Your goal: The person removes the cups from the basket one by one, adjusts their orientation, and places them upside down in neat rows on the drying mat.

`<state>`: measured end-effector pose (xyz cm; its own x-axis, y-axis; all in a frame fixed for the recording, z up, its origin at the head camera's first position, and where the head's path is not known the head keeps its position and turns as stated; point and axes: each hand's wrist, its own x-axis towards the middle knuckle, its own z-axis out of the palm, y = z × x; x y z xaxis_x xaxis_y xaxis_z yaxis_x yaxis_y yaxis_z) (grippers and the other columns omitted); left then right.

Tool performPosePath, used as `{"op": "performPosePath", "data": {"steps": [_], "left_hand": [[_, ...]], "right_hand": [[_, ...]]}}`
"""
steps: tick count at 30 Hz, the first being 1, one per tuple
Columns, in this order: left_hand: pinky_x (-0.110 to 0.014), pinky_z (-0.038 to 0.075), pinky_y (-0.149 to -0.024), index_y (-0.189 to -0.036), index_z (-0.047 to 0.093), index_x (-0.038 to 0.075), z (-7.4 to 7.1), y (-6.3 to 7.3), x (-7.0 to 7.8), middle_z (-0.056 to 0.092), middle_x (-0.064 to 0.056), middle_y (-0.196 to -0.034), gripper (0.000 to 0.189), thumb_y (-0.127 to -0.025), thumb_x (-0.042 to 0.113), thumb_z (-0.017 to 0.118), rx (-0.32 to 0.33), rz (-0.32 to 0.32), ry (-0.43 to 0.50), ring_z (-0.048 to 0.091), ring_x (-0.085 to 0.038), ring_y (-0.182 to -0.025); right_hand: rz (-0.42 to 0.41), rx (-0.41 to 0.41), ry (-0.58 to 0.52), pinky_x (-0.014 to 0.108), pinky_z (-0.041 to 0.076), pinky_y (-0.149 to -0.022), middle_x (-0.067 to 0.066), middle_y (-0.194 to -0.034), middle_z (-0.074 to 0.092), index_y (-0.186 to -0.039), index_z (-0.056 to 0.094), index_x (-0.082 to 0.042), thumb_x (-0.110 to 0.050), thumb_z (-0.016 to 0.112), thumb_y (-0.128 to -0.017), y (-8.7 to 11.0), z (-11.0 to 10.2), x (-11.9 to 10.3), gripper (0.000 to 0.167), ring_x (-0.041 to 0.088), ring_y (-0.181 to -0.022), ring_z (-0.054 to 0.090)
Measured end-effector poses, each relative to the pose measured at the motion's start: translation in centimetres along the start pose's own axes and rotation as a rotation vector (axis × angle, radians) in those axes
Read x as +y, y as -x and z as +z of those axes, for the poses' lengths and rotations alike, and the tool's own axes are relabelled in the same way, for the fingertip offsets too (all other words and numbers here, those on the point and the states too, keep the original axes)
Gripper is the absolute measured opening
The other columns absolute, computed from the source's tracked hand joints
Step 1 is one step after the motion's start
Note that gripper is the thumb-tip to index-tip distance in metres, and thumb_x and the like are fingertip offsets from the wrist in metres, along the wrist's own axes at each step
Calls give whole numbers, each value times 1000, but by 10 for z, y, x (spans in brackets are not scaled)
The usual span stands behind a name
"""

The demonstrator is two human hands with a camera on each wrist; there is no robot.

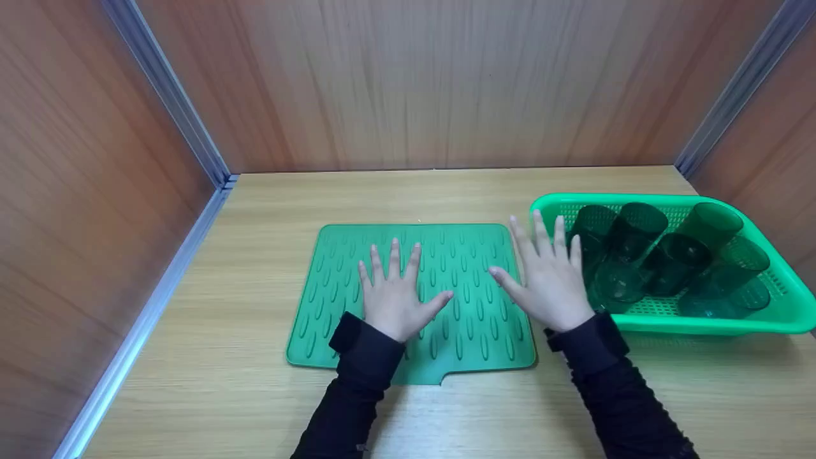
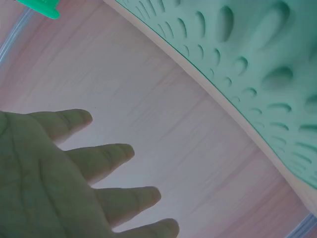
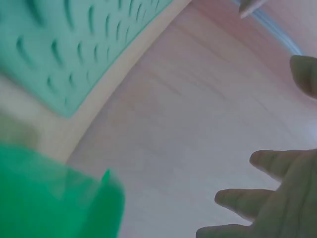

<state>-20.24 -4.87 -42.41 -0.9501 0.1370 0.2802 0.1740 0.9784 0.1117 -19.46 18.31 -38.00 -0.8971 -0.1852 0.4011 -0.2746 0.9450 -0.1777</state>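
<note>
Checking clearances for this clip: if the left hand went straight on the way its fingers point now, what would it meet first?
Probably the wood-grain back panel: the left hand points across the far part of the green mat, with nothing standing in between. Its height above the mat is unclear.

Wood-grain walls (image 1: 421, 83) and metal strips (image 1: 174, 95) form a booth (image 1: 76, 191).
</note>
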Motion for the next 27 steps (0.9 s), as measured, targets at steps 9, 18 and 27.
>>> {"op": "performPosePath", "data": {"steps": [9,18,27], "left_hand": [[-56,8,-99,-143,11,22,4,2,17,10,-12,-146,96,-70,81,27,-56,45,214,-2,-39,-130],[-49,12,-102,-144,3,20,3,0,50,9,-10,-147,100,-69,81,29,-193,96,469,2,-35,-131],[-49,18,-100,-143,4,20,9,1,86,8,-6,-147,107,-63,85,31,-375,109,674,5,-32,-131]], "right_hand": [[76,5,19,60,3,-97,21,-143,17,-142,19,-17,-55,51,-81,-1,-20,31,79,43,-128,6],[98,-48,24,61,2,-97,23,-142,19,-142,22,-14,-56,50,-81,1,-32,42,79,45,-128,6],[91,-169,100,61,5,-96,26,-137,26,-135,35,-4,-51,55,-81,-4,-41,55,73,49,-124,14]]}}
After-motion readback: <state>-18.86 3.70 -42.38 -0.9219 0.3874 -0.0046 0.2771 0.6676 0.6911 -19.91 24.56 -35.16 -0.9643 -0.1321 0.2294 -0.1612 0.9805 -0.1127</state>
